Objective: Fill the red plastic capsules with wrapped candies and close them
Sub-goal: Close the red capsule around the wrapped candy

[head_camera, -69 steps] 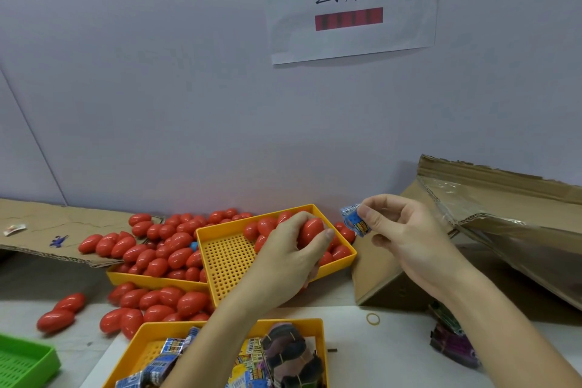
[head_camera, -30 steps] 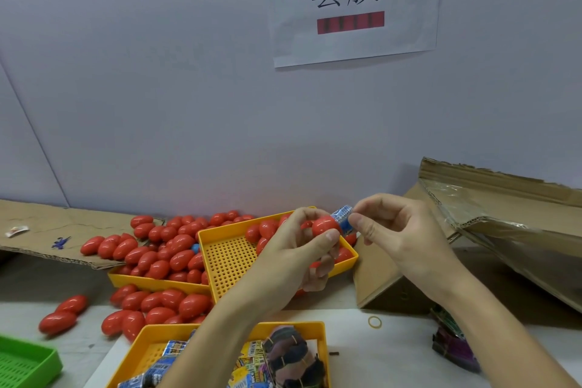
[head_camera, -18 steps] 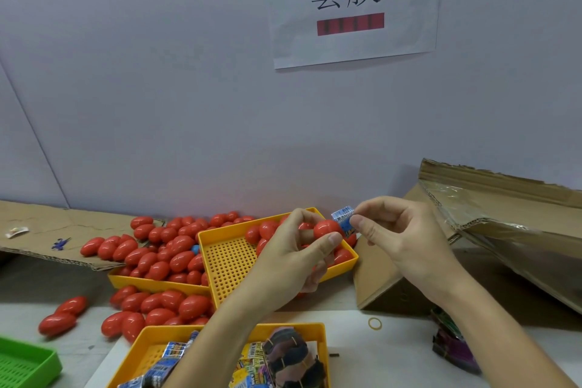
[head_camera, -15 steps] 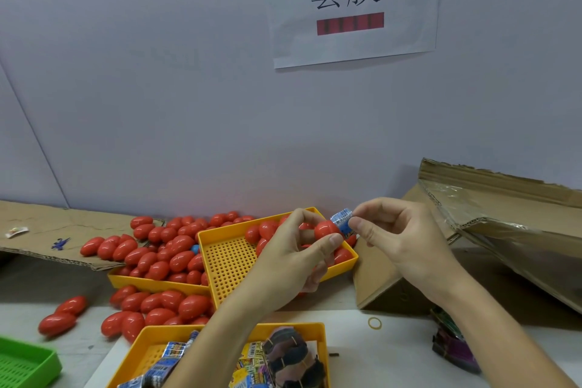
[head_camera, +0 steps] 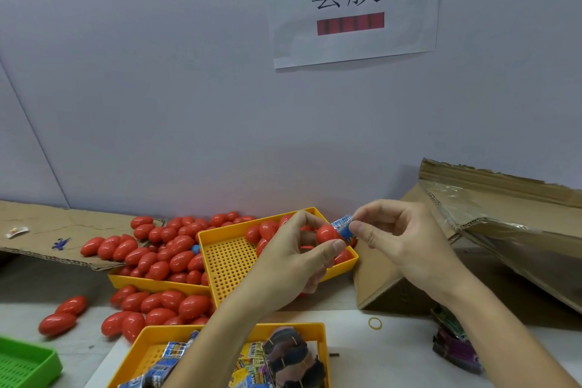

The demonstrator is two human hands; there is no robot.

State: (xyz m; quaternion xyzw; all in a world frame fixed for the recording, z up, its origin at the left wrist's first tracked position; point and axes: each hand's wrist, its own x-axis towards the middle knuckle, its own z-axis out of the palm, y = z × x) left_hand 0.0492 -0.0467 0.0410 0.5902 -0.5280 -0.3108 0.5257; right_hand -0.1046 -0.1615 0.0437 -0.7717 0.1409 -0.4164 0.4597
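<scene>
Change: since the earliest frame the right hand has carried its candy leftward to meet the capsule, which the left hand has lifted off the tray's pile; over the last half second both hands have barely shifted.
Left hand [head_camera: 288, 264]: reaches in from below, thumb and fingers clamped around a red capsule [head_camera: 326, 234], held above the far right corner of the upper yellow tray [head_camera: 226, 261].
Right hand [head_camera: 400, 242]: thumb and forefinger pinched together on a blue-and-white wrapped candy [head_camera: 344, 226], whose end touches the capsule.
Capsule detail: whether the candy has entered its opening is hard to tell, as the fingers hide the joint.
Upper yellow tray: perforated floor, red capsules gathered at its far end.
Second yellow tray [head_camera: 148, 283]: left of it and partly under it, heaped with red capsules [head_camera: 170, 255] that spill onto the table [head_camera: 362, 353].
Near yellow tray [head_camera: 151, 343]: bottom centre, holding wrapped candies [head_camera: 173, 353] and banded bundles.
Green tray [head_camera: 25, 365]: bottom left corner.
Cardboard box [head_camera: 491, 230]: right, flap open.
Paper sign [head_camera: 352, 3]: on the wall above.
Rubber band [head_camera: 374, 323]: on the table near the box.
</scene>
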